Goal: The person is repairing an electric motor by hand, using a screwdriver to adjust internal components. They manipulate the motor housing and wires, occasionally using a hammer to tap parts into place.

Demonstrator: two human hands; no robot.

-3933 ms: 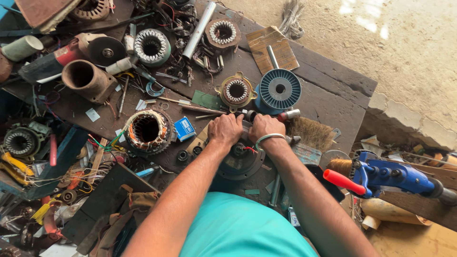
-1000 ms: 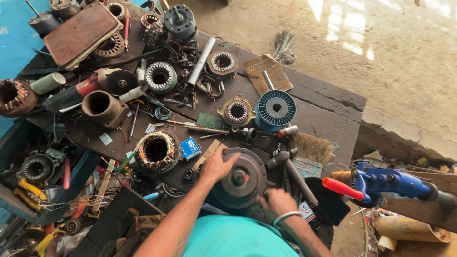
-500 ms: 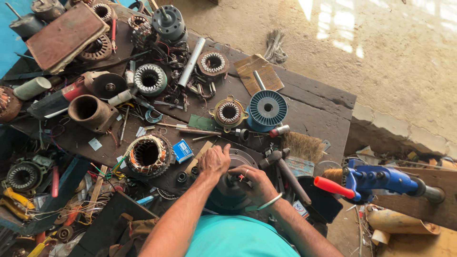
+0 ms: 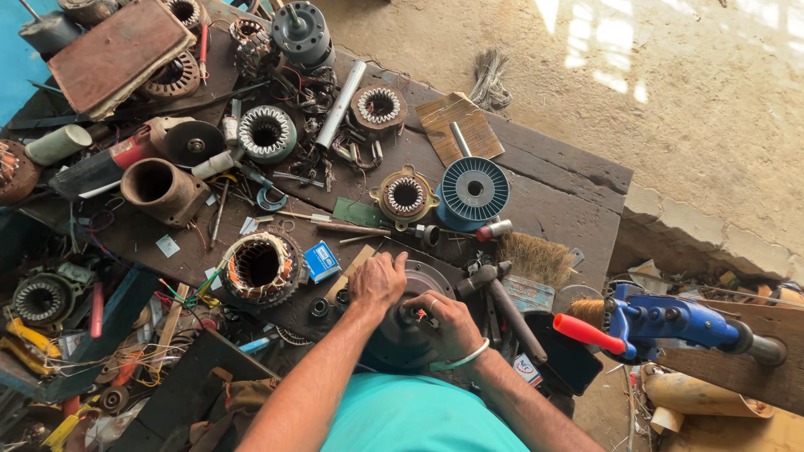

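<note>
Left hand (image 4: pixel 378 283) lies flat on round motor housing (image 4: pixel 410 322); right hand (image 4: pixel 442 322) apparently pinches its centre shaft; hammer (image 4: pixel 502 305) at three o'clock could snag

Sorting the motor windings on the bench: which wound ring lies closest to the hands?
The big ring with copper windings, just beside the left hand by the small blue box; the other rings sit farther up the bench.

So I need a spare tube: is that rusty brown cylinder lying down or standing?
Lying down: the rusty cylinder rests on its side on the workbench, open mouth facing sideways.
</note>
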